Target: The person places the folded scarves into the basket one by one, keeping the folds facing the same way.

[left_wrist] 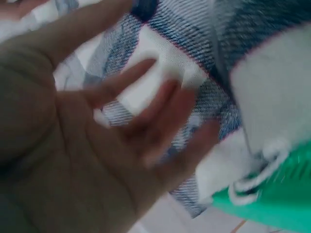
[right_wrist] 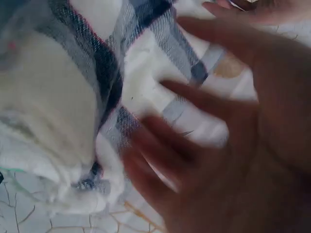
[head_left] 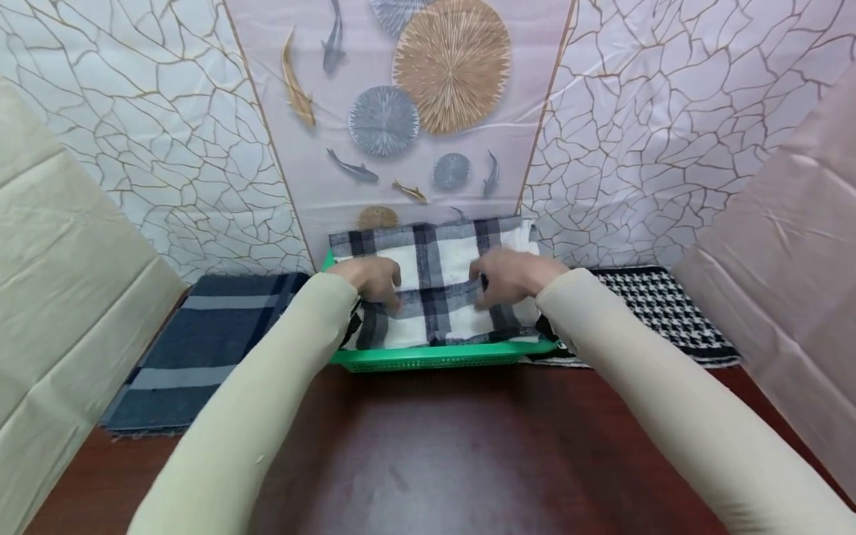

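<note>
A folded black, grey and white checked cloth [head_left: 441, 256] lies in a green plastic basket [head_left: 435, 357] at the back of the table. Over the cloth's left part is my left hand [head_left: 376, 280], its fingers loosely spread and blurred in the left wrist view. My right hand [head_left: 507, 276] hovers at the cloth's right part, thumb and fingers apart. In the right wrist view, the cloth [right_wrist: 146, 73] shows beyond those spread fingers, with nothing between them. White tassel threads [left_wrist: 257, 179] hang by the basket wall in the left wrist view.
To the left lies a folded dark blue cloth [head_left: 194, 349] with pale stripes. A black-and-white houndstooth cloth [head_left: 658, 308] lies to the right, partly behind the right sleeve. A patterned sheet [head_left: 428, 171] rises behind the basket. Dark brown table surface [head_left: 428, 446] stretches in front.
</note>
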Demonstrator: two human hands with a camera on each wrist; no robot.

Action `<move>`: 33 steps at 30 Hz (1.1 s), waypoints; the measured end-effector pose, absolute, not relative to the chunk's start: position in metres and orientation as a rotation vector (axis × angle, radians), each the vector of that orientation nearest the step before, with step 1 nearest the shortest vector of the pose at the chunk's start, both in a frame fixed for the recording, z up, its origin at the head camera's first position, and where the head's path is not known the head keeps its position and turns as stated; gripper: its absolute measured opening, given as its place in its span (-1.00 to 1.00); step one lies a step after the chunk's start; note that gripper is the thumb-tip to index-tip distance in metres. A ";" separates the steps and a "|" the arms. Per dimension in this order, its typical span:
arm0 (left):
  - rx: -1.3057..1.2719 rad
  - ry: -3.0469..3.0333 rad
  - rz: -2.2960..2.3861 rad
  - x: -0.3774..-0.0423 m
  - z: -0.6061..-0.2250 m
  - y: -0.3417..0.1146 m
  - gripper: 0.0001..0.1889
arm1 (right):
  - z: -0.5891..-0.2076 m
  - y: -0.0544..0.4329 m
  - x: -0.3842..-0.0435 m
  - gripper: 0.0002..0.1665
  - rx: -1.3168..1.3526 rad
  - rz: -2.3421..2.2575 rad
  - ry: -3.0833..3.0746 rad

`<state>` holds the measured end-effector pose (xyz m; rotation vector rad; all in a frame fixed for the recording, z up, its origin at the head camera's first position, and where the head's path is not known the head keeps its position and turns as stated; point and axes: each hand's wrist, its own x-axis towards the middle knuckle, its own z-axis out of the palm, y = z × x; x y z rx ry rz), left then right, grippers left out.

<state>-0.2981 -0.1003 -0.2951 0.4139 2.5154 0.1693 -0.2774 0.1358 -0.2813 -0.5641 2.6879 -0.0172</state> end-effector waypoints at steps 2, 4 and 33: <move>0.477 2.462 0.118 -0.291 -0.297 -0.099 -0.35 | -0.284 0.136 -0.272 -0.22 -0.636 -0.003 2.548; 0.504 2.426 0.044 -0.285 -0.301 -0.097 -0.38 | -0.288 0.137 -0.269 -0.22 -0.643 0.017 2.474; 0.204 2.466 0.095 -0.338 -0.331 -0.090 0.25 | -0.298 0.131 -0.317 0.22 -0.232 0.104 2.650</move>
